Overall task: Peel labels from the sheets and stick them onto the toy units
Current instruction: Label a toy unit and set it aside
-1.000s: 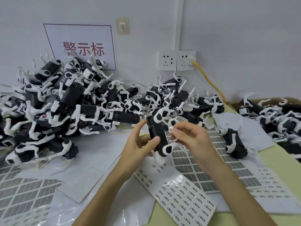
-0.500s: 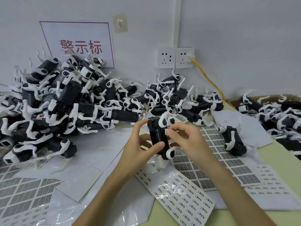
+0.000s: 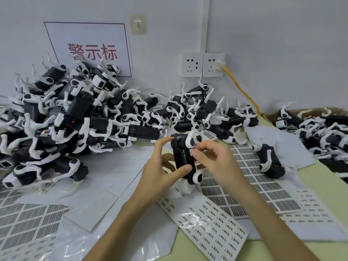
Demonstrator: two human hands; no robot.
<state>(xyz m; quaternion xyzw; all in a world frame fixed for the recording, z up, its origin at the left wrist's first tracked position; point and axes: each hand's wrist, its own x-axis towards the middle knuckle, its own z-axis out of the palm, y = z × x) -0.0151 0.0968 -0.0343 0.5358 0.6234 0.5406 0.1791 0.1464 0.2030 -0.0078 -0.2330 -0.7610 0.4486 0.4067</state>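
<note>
My left hand [image 3: 160, 170] grips a black and white toy unit [image 3: 183, 157], held upright above the label sheets, thumb on its front and index finger at its top. My right hand [image 3: 214, 162] pinches a small white label [image 3: 192, 152] between thumb and forefinger, right against the unit's side. A label sheet with small printed labels [image 3: 211, 227] lies below my hands. A sheet with larger grey blocks [image 3: 263, 189] lies under my right wrist.
A large heap of toy units [image 3: 75, 117] covers the table's left and back. One single unit [image 3: 269, 161] lies to the right, and a cardboard box of units [image 3: 320, 132] stands at the far right. More sheets [image 3: 24, 223] lie at the lower left. A yellow cable [image 3: 241, 89] runs from the wall socket.
My right hand has brought the label from beside the unit onto its side. The held unit has shifted slightly, and my left thumb has slid lower on it.
</note>
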